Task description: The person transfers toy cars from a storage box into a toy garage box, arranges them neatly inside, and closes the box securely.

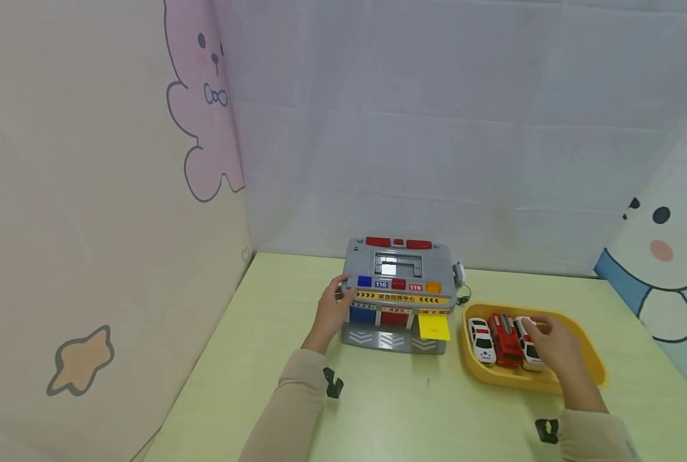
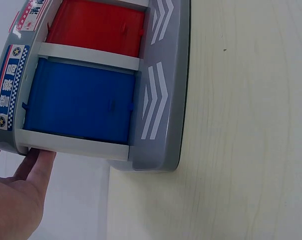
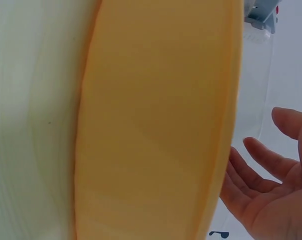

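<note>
My left hand [image 1: 330,313] holds the left side of a grey toy emergency station [image 1: 397,271], thumb at its front corner and fingers around the side. In the left wrist view, fingers [image 2: 41,167] pass behind the station's edge, beside its lowered blue door [image 2: 81,102]. A red door [image 2: 98,27] is also down, while the yellow door [image 1: 434,326] is swung up. Over the yellow tray [image 1: 594,359], my right hand [image 1: 558,346] reaches to a white toy police car [image 1: 531,353], fingertips right at its roof. Thumb and index finger stand apart in the right wrist view; the tray wall hides the cars there.
Left of that car in the tray lie a red toy fire truck [image 1: 505,340] and another white toy car [image 1: 482,341]. A white handset [image 1: 460,274] with a coiled cord hangs on the station's right side. Printed cloth walls enclose the light wooden table [image 1: 390,410].
</note>
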The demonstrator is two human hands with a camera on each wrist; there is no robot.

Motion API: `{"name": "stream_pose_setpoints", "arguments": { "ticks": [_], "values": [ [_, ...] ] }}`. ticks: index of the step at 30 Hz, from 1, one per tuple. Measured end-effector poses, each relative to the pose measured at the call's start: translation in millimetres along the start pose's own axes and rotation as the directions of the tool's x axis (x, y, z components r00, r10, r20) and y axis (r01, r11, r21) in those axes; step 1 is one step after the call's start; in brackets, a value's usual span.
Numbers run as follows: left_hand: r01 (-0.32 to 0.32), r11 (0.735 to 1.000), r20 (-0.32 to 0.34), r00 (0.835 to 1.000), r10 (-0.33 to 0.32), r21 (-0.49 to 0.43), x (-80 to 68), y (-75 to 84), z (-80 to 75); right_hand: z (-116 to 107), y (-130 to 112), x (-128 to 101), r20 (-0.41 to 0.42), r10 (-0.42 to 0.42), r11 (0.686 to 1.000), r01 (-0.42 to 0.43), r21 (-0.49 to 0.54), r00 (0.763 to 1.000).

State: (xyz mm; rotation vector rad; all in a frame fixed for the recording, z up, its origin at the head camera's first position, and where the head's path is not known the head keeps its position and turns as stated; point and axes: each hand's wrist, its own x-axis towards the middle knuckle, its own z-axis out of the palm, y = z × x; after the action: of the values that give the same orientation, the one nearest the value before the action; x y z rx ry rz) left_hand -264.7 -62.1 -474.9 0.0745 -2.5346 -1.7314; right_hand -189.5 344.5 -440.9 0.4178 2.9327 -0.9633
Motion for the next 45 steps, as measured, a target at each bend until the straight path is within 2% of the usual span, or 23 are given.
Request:
{"name": "stream_pose_setpoints", "arguments": {
  "ticks": [12, 19, 23, 30, 36, 45],
  "values": [
    [-0.032, 0.999, -0.002, 0.999, 0.032, 0.003, 0.3, 0.9, -0.5, -1, 16, 9, 0.039, -0.011, 1.000, 0.010, 0.015, 0.999],
    [-0.021, 1.000, 0.007, 1.000, 0.022, -0.011, 1.0, -0.2, -0.7, 0, 27, 14, 0.058, 0.053, 0.999, -0.054, 0.004, 0.997],
    [-0.027, 1.000, 0.003, 1.000, 0.027, -0.012, 1.7, -1.5, -0.4, 0, 33, 15, 0.082, 0.060, 0.998, -0.060, -0.004, 0.995],
    [-0.030, 0.999, -0.001, 1.000, 0.030, -0.012, 0.8, -1.9, 0.1, 1, 42, 18, 0.160, 0.033, 0.999, -0.027, -0.041, 0.987],
    [-0.029, 0.999, -0.003, 1.000, 0.029, -0.013, 1.8, -1.4, -0.6, 1, 46, 22, 0.206, -0.019, 0.996, 0.036, -0.076, 0.978],
    [-0.028, 1.000, -0.005, 1.000, 0.028, -0.009, 3.2, -3.1, -0.4, -1, 49, 25, 0.254, -0.072, 0.996, 0.081, -0.024, 0.965]
  ]
}}
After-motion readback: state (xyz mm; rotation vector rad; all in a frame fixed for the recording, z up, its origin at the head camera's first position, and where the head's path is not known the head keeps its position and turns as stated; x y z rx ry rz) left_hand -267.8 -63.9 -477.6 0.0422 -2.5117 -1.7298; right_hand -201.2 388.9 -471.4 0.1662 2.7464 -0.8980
